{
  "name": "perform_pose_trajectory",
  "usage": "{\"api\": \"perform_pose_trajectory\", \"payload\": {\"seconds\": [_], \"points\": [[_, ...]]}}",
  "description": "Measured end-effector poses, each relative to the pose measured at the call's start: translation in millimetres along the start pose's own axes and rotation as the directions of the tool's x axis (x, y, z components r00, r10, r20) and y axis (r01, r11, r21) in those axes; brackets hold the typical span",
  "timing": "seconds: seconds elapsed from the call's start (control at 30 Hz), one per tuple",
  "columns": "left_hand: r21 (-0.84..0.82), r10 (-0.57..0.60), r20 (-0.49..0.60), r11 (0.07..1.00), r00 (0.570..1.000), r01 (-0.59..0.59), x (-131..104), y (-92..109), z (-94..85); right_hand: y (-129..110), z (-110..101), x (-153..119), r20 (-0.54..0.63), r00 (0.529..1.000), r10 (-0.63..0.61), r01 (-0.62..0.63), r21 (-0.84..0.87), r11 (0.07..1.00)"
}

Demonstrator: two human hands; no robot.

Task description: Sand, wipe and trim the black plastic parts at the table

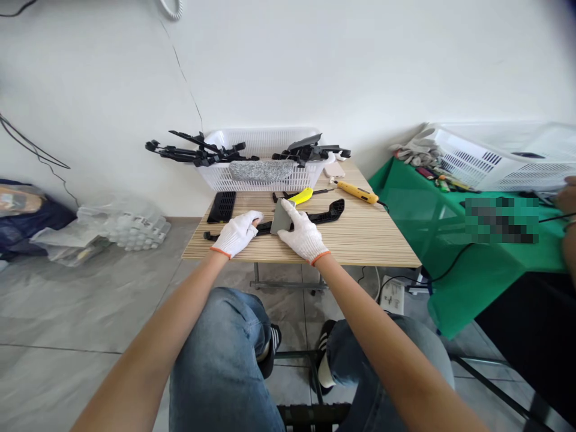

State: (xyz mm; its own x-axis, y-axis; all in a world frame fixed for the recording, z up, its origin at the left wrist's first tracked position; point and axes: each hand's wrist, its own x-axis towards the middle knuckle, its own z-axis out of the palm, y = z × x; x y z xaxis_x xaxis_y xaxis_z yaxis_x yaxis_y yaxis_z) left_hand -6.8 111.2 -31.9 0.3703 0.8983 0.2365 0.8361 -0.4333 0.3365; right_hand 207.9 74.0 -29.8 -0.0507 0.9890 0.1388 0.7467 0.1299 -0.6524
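Observation:
My left hand (236, 234), in a white knitted glove, has its fingers closed around a long black plastic part (324, 216) that lies across the wooden table. My right hand (303, 237), gloved the same way, grips a flat grey rectangular pad (281, 221). The pad sits over the middle of the black part and hides that stretch. Just beyond my right hand lies a yellow-handled tool (301, 195), with a thin dark tool (323, 191) beside it. A black phone (221, 207) rests near the table's left edge.
At the table's back, a white plastic basket (265, 177) holds several black plastic parts that stick out over its rim. A yellow corded pen-shaped tool (357, 192) lies to the right. A green-covered table (405, 204) stands at right, where another person's arm (569, 204) shows.

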Motion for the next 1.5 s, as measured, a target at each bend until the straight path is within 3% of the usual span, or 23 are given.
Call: {"api": "perform_pose_trajectory", "payload": {"seconds": [0.2, 0.4, 0.5, 0.67, 0.83, 0.9, 0.97, 1.03, 1.1, 1.3, 1.5], "points": [[-0.014, -0.016, 0.000, 1.000, 1.000, 0.016, -0.5, 1.3, -1.0, 12.9, -15.4, 0.2, -0.048, 0.991, 0.122, -0.124, -0.048, 0.991], [-0.022, -0.026, -0.003, 0.999, 1.000, 0.026, -1.1, 4.4, -3.7, 57.2, -40.0, 2.8, -0.195, 0.959, 0.205, -0.210, -0.007, 0.978], [-0.028, -0.025, -0.006, 0.999, 1.000, 0.025, -1.5, 5.1, -4.4, 87.5, -55.3, 4.6, -0.301, 0.911, 0.282, -0.282, 0.043, 0.958], [-0.027, -0.021, -0.011, 0.999, 1.000, 0.021, -2.0, 5.8, -4.1, 121.1, -73.1, 6.0, -0.486, 0.747, 0.453, -0.414, 0.192, 0.890], [-0.005, -0.035, 0.003, 0.999, 0.999, 0.035, -2.1, 7.8, -4.5, 117.2, -73.5, 3.0, -0.504, 0.724, 0.470, -0.422, 0.216, 0.881], [-0.003, -0.032, 0.003, 0.999, 0.999, 0.032, -2.0, 8.2, -4.6, 112.9, -70.1, 1.4, -0.553, 0.749, 0.364, -0.314, 0.187, 0.931], [0.003, -0.035, 0.004, 0.999, 0.999, 0.035, -1.9, 8.4, -4.5, 110.7, -66.1, 0.4, -0.526, 0.832, 0.174, -0.138, 0.108, 0.985], [0.008, -0.041, 0.005, 0.999, 0.999, 0.041, -1.9, 8.4, -4.6, 110.6, -62.6, 0.1, -0.372, 0.928, 0.016, 0.001, 0.047, 0.999], [0.010, -0.038, 0.003, 0.999, 0.999, 0.038, -2.2, 8.5, -4.9, 111.3, -60.9, 0.1, -0.242, 0.970, -0.013, 0.024, 0.047, 0.999], [0.011, -0.031, -0.003, 0.999, 1.000, 0.031, -3.1, 7.3, -4.6, 106.9, -64.5, -2.8, -0.265, 0.950, 0.166, -0.149, 0.081, 0.985], [0.099, -0.002, 0.038, 0.995, 0.999, -0.002, 1.0, 9.5, -2.9, 102.8, -67.6, -1.4, -0.269, 0.942, 0.199, -0.204, 0.011, 0.979]]}}
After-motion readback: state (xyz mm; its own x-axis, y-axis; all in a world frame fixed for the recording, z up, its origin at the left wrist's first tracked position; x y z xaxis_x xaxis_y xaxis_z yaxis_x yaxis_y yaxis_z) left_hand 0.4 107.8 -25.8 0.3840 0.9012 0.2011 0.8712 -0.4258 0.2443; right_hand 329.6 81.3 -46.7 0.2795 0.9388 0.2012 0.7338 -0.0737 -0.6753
